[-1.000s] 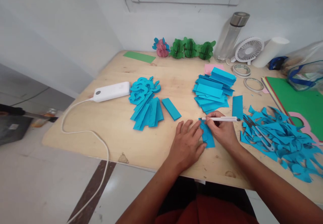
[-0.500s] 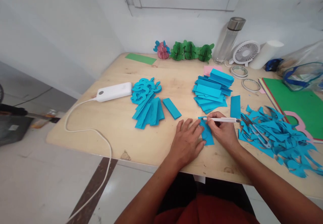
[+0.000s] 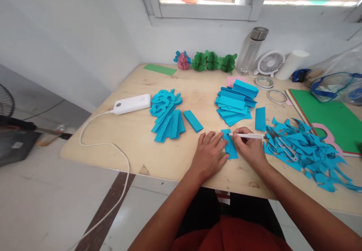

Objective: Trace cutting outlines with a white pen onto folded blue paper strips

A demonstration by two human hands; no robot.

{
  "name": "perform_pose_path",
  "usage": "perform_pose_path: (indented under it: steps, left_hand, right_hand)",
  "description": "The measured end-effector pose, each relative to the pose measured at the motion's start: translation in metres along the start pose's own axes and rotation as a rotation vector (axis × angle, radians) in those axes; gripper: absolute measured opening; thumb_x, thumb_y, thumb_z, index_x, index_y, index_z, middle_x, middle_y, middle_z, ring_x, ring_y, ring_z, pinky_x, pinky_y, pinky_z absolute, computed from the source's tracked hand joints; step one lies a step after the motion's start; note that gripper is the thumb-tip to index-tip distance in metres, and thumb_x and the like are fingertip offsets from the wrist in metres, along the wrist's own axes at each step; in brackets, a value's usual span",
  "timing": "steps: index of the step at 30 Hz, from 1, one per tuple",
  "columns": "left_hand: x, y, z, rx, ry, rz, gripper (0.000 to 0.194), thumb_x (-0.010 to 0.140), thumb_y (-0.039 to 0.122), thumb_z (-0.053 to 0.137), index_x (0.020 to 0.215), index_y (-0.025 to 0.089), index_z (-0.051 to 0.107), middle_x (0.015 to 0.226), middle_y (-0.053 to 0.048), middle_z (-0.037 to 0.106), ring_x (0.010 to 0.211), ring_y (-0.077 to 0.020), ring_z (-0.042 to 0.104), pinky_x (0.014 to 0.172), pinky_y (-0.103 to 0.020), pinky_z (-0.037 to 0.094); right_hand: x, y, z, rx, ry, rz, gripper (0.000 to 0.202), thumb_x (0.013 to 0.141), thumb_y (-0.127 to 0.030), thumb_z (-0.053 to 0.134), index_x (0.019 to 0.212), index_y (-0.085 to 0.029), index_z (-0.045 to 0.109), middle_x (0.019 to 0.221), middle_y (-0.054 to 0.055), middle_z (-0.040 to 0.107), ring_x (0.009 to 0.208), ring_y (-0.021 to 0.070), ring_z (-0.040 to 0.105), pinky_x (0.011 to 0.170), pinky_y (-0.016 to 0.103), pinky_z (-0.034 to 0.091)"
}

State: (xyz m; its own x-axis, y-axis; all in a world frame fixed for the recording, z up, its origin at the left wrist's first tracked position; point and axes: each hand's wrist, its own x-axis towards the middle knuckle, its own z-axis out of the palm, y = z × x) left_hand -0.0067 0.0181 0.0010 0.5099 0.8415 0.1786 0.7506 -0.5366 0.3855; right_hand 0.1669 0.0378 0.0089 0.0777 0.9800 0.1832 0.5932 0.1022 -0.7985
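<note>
A white pen [image 3: 249, 135] is pinched in my right hand [image 3: 250, 147], its tip touching the upper part of a blue paper strip [image 3: 232, 151]. My left hand [image 3: 209, 154] lies with its fingers spread, the fingertips on the strip's left edge. Faint curved lines show on the strip. Left of my left hand lies a single blue strip [image 3: 193, 121], beside a fanned stack of blue pieces [image 3: 170, 126] and curly blue cut-outs [image 3: 162, 102]. Beyond my right hand are a pile of folded blue strips [image 3: 234, 102] and one more blue strip [image 3: 260, 119].
Blue scraps [image 3: 313, 153] with scissors [image 3: 285, 145] lie at the right, beside green sheets [image 3: 328, 119]. A white power bank [image 3: 132, 104] with a cable is at the left. Paper figures [image 3: 212, 60], a bottle [image 3: 251, 51], a fan [image 3: 270, 63] and tape rolls [image 3: 264, 82] stand behind.
The camera view has shifted slightly, showing more of the window. The pen tip remains near the strip's top, and both hands keep nearly the same pose.
</note>
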Motion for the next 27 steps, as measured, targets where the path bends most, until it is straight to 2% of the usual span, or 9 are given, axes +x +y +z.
perform_pose_path:
  steps: [14, 20, 27]
  left_hand:
    - [0.0, 0.001, 0.002, 0.029, 0.03, 0.014, 0.033, 0.089, 0.038, 0.057, 0.118, 0.023, 0.058, 0.144, -0.005, 0.05, 0.129, -0.03, 0.042, 0.109, -0.053, 0.032]
    - [0.0, 0.001, 0.002, 0.043, 0.029, 0.016, 0.033, 0.089, 0.037, 0.057, 0.118, 0.023, 0.059, 0.143, -0.005, 0.05, 0.128, -0.0295, 0.043, 0.108, -0.053, 0.032]
    - [0.0, 0.002, 0.001, 0.058, 0.03, 0.034, 0.034, 0.09, 0.037, 0.055, 0.122, 0.027, 0.059, 0.142, -0.005, 0.051, 0.126, -0.0288, 0.044, 0.107, -0.053, 0.032]
  right_hand:
    - [-0.011, 0.012, -0.003, 0.021, 0.005, -0.011, 0.021, 0.083, -0.041, 0.054, 0.081, -0.021, 0.06, 0.066, 0.0, 0.063, 0.055, 0.014, 0.054, 0.052, 0.025, 0.041]
    - [-0.015, 0.013, -0.007, 0.011, -0.001, -0.001, 0.019, 0.083, -0.039, 0.054, 0.081, -0.021, 0.061, 0.065, -0.001, 0.062, 0.055, 0.0139, 0.054, 0.053, 0.026, 0.041]
    - [-0.018, 0.013, -0.007, -0.013, 0.012, -0.018, 0.019, 0.084, -0.039, 0.053, 0.08, -0.021, 0.06, 0.064, -0.001, 0.062, 0.055, 0.0141, 0.054, 0.053, 0.026, 0.041]
